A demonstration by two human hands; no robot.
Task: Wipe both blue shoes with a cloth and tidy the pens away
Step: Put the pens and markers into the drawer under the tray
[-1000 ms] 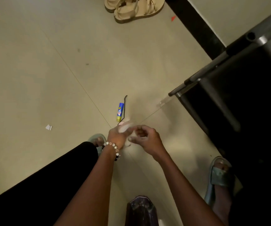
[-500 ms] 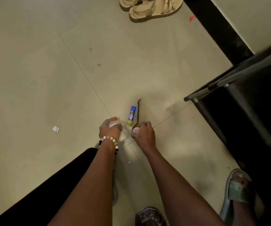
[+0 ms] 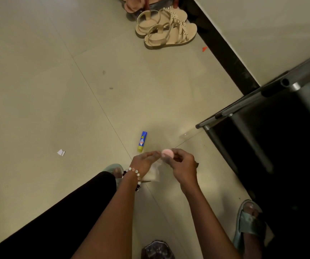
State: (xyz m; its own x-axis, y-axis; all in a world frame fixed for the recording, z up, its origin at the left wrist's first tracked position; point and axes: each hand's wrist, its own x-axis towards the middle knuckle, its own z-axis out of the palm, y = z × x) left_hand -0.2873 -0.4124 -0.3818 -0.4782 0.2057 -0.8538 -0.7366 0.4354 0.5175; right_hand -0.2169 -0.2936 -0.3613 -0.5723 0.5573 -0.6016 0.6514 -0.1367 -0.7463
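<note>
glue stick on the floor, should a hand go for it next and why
Probably yes, once a hand is free. The blue and yellow glue stick lies loose on the tile just ahead of both hands. The right hand pinches a small pink round thing, and the left hand holds a pale cloth, so one load likely goes down first.

Dim, warm-yellow indoor light, low contrast overall. Floor (image 3: 75, 90) evenly lit, with soft shadows under the sandals (image 3: 166, 28). Right side under the metal frame (image 3: 253, 103) crushed to near black, detail lost. Faint glare streak on a tile by the frame foot. Wide-angle bending at edges. Hands slightly soft; some noise.
</note>
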